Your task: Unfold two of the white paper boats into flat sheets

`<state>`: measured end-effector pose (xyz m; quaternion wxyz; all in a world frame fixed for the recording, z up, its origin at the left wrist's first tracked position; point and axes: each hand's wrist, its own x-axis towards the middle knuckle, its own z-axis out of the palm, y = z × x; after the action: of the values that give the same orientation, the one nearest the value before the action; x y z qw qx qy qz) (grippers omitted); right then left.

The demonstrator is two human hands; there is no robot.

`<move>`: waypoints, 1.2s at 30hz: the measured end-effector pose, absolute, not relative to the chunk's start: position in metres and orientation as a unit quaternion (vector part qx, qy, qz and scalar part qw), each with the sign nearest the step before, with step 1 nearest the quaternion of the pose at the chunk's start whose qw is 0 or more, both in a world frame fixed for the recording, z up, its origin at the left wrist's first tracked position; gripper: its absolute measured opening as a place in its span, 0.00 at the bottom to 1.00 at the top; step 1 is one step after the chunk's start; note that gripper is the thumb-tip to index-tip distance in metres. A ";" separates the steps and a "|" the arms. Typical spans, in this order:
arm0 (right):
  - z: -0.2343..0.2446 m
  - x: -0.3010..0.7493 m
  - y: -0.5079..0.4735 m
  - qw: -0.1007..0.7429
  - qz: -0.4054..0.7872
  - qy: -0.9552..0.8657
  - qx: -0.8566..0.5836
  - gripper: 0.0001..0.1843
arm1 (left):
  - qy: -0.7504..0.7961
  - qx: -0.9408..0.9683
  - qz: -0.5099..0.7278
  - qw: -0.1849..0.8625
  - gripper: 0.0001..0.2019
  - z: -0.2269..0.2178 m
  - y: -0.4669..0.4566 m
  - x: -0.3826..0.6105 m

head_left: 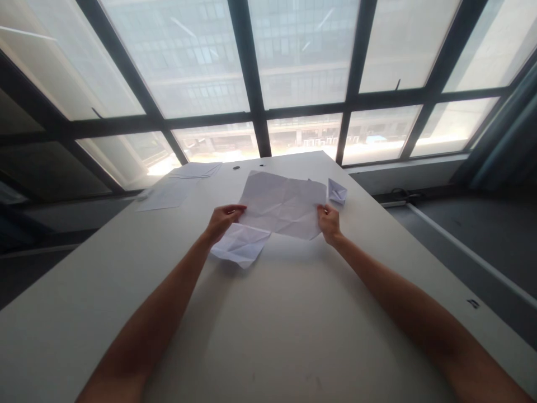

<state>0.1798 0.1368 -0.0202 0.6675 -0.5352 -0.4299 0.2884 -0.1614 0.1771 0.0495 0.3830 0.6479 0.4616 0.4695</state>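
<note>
A large white paper sheet [282, 204], criss-crossed with fold creases, lies unfolded on the white table [268, 319]. My left hand [222, 221] grips its left edge, and my right hand [329, 224] grips its right edge. Just below my left hand lies a folded piece of white paper [241, 245], touching the wrist side of that hand. A small folded paper boat [338, 191] sits beyond my right hand, apart from it.
Loose paper sheets [165, 195] and a small stack of paper [195, 170] lie at the table's far left. Large dark-framed windows [302, 67] rise beyond the far end. A grey floor [482, 240] lies below the table's right edge.
</note>
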 end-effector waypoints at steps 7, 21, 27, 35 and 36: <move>0.000 0.160 0.158 0.564 0.370 -0.540 -0.504 0.22 | 0.504 0.711 0.368 0.326 0.25 0.050 0.117 -0.218; 0.064 0.035 0.268 0.238 0.063 -0.779 -0.577 0.10 | 0.462 0.770 0.144 0.416 0.28 0.060 0.027 -0.223; 0.030 -0.001 0.279 0.178 0.062 -0.805 -0.563 0.12 | 0.390 0.782 0.210 0.438 0.23 0.095 0.072 -0.229; 0.014 -0.010 0.260 0.251 -0.033 -0.768 -0.588 0.16 | 0.395 0.914 0.043 0.078 0.29 0.028 0.177 -0.226; 0.013 -0.013 0.253 0.260 -0.039 -0.759 -0.596 0.16 | 0.408 0.910 0.012 0.072 0.31 0.018 0.180 -0.226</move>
<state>-0.0129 0.2526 0.0126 0.2595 -0.5959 -0.7590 -0.0387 -0.2258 0.1797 0.0177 0.0721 0.9099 0.4084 0.0118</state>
